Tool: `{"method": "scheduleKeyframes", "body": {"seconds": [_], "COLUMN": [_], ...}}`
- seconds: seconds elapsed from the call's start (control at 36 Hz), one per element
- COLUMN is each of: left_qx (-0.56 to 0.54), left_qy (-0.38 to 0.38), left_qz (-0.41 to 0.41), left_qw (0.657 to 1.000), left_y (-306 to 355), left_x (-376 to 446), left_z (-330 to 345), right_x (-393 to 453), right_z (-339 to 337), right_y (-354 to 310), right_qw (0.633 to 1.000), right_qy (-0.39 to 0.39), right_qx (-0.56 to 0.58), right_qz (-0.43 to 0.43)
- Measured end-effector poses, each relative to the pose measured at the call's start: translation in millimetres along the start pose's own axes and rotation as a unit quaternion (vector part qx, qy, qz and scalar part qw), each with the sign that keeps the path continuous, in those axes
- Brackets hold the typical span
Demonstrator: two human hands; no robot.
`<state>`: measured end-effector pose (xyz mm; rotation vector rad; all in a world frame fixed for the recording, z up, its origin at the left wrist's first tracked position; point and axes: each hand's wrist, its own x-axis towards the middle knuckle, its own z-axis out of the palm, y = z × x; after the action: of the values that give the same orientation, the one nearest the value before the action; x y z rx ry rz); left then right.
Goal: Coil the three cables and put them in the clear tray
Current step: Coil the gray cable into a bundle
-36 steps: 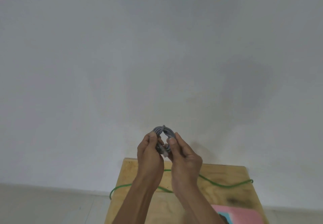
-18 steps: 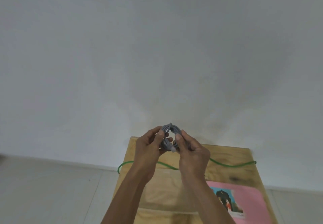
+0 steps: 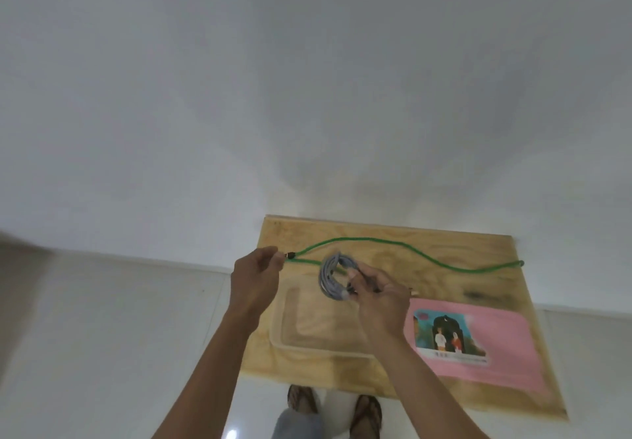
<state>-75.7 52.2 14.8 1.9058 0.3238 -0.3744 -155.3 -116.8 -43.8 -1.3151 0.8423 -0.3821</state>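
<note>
Right hand (image 3: 379,296) pinches the grey coil (image 3: 333,277) above the tray (image 3: 284,336); left hand (image 3: 256,277), fingers loosely curled, holds nothing beside the green cable (image 3: 427,255).

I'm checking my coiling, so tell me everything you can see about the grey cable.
The grey cable is wound into a compact ring of several loops, with a matte, possibly braided look. It stands roughly on edge, raised above the far rim of the clear tray, not yet inside. The right hand pinches its right side; the left hand is off it. A pale connector end shows at its lower edge. The green cable passes behind it.
</note>
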Motion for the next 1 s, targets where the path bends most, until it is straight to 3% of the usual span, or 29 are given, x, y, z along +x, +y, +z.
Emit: {"method": "scheduleKeyframes", "body": {"seconds": [0.17, 0.36, 0.61, 1.0], "left_qx": [0.164, 0.231, 0.229, 0.206], "left_qy": [-0.033, -0.089, -0.139, -0.14], "left_qz": [-0.062, -0.084, -0.083, -0.075], "left_qw": [0.984, 0.965, 0.96, 0.965], "left_y": [-44, -85, -103, -108], "left_x": [22, 53, 72, 79], "left_z": [1, 8, 13, 12], "right_x": [4, 9, 15, 10], "right_z": [18, 45, 67, 87], "right_y": [52, 91, 124, 129], "right_qw": [0.993, 0.981, 0.963, 0.952], "right_qy": [-0.009, -0.011, 0.004, 0.002], "right_qx": [-0.081, -0.177, -0.24, -0.286], "right_qz": [0.083, 0.079, 0.12, 0.107]}}
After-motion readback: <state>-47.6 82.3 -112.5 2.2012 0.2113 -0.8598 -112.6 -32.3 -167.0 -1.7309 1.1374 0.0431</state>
